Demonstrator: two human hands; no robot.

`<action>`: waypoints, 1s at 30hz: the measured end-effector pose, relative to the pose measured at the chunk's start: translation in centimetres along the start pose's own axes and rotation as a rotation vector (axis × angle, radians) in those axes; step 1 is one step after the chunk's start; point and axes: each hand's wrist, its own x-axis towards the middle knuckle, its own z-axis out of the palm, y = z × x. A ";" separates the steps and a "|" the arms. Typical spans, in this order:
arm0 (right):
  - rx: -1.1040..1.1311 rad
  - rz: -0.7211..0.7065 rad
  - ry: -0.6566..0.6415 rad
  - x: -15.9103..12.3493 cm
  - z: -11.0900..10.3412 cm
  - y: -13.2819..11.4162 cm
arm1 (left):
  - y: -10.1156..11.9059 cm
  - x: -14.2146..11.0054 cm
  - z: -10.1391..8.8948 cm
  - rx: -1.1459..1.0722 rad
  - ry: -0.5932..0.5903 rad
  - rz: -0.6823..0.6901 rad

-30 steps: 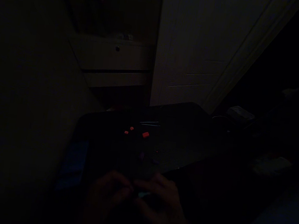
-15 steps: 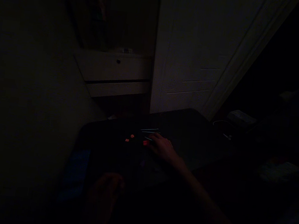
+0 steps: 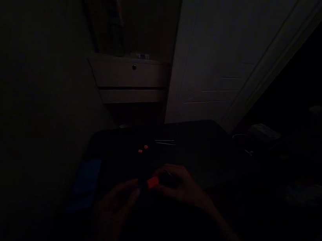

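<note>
The picture is very dark. In the head view, my right hand grips a small red-orange block between thumb and fingers, above the dark table. A short, thin pale piece shows at the same fingers; whether it joins the block I cannot tell. My left hand is just left of the block, apart from it, with thumb and forefinger drawn close together. What they pinch is too dark to make out. Farther back on the table lie two small orange pieces and two thin pale rods.
The dark table has a blue, flat panel-like thing by its left edge. Behind stand a drawer unit and a pale panelled door. A pale box sits at the right, near a white cable.
My right hand has picked up the red block from among the rods and drawn it back toward me. My left hand has lifted its fingers toward the block. The view has shifted slightly.
</note>
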 end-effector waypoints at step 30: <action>0.012 -0.126 -0.031 -0.5 0.1 0.9 | 0.2 -0.1 0.1 0.104 -0.042 0.211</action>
